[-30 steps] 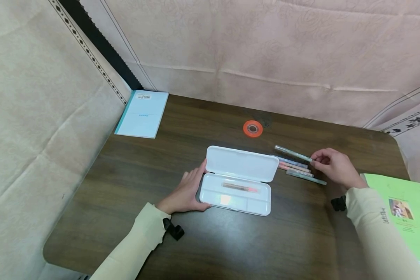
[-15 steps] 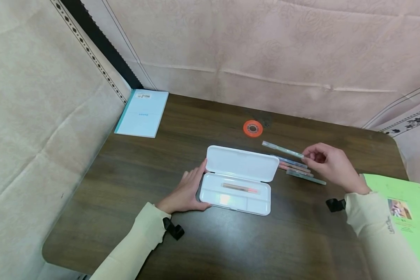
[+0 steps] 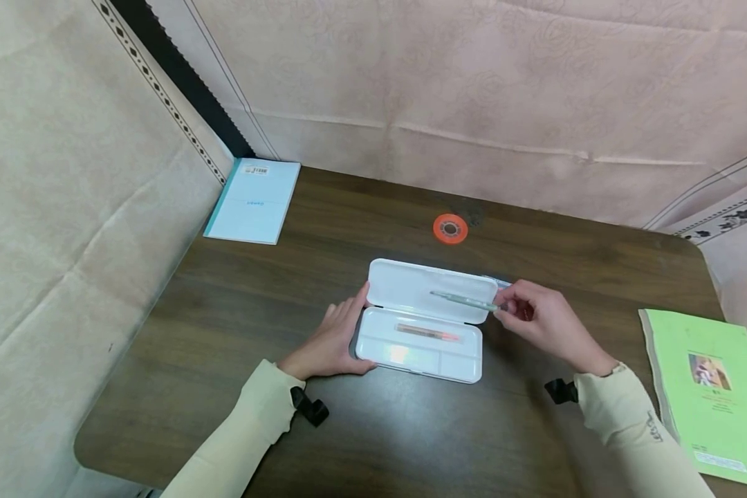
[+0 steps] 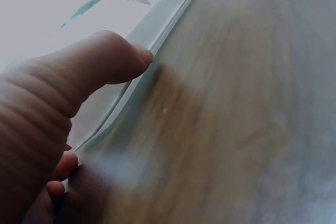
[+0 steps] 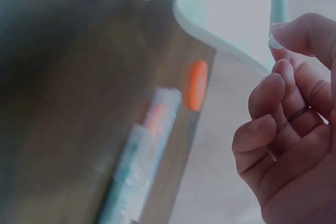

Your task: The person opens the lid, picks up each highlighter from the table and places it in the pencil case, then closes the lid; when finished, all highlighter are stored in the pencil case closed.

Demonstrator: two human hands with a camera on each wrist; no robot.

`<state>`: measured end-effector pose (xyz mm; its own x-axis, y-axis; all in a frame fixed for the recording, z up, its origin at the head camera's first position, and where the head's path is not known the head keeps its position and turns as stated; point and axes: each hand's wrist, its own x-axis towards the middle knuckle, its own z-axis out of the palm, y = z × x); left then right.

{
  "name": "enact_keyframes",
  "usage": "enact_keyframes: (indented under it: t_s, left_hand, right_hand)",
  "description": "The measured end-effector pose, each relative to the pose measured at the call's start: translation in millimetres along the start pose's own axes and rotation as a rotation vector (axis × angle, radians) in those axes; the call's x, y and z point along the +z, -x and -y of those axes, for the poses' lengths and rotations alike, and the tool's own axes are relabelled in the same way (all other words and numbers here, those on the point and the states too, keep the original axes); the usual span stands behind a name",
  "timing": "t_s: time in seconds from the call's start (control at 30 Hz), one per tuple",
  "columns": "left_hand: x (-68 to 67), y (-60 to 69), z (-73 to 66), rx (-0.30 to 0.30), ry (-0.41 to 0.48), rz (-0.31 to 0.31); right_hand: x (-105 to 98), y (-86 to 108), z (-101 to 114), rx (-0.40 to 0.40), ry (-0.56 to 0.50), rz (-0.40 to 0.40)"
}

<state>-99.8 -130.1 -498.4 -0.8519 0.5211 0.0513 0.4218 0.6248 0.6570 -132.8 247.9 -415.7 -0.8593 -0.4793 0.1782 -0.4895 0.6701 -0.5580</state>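
Observation:
A white pencil case (image 3: pixel 404 282) lies open on the table with its lid folded back; a pen with a pinkish end (image 3: pixel 427 333) rests inside. My left hand (image 3: pixel 330 344) grips the case's left end, the thumb at its front corner. Between thumb and fingertips, my right hand (image 3: pixel 544 321) pinches a slim green pen (image 3: pixel 463 300) by one end. The pen points left above the lid, clear of the other pen. In the right wrist view, more pens (image 5: pixel 139 161) lie blurred on the table; the right hand mostly covers them in the head view.
An orange tape roll (image 3: pixel 450 229) lies behind the case. A light blue notebook (image 3: pixel 253 203) sits at the back left corner, and a green book (image 3: pixel 712 398) at the right edge. Cloth curtains (image 3: pixel 473 104) border the table's back and left sides.
My right hand has carried the green pen left from beside the other pens to above the case's lid. My left hand has stayed on the case.

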Motion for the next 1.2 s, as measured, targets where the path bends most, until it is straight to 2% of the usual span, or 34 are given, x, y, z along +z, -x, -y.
enact_keyframes:
  t_s: [0.2, 0.47, 0.8, 1.2]
  left_hand:
    - [0.0, -0.1, -0.4, -0.010, 0.008, 0.002]
    - [-0.7, -1.1, -1.0, -0.005, 0.007, 0.003]
    - [0.3, -0.9, 0.4, 0.000, 0.000, 0.003]
    - [0.1, -0.7, 0.1, 0.004, -0.003, 0.000]
  right_hand:
    - [19.0, 3.6, 1.6, -0.004, -0.001, 0.060]
    - [33.4, 5.9, 5.5, 0.078, -0.019, 0.156]
    - [44.1, 8.6, 6.6, 0.132, 0.022, 0.180]
    - [46.6, 10.7, 5.8, 0.168, 0.038, 0.125]
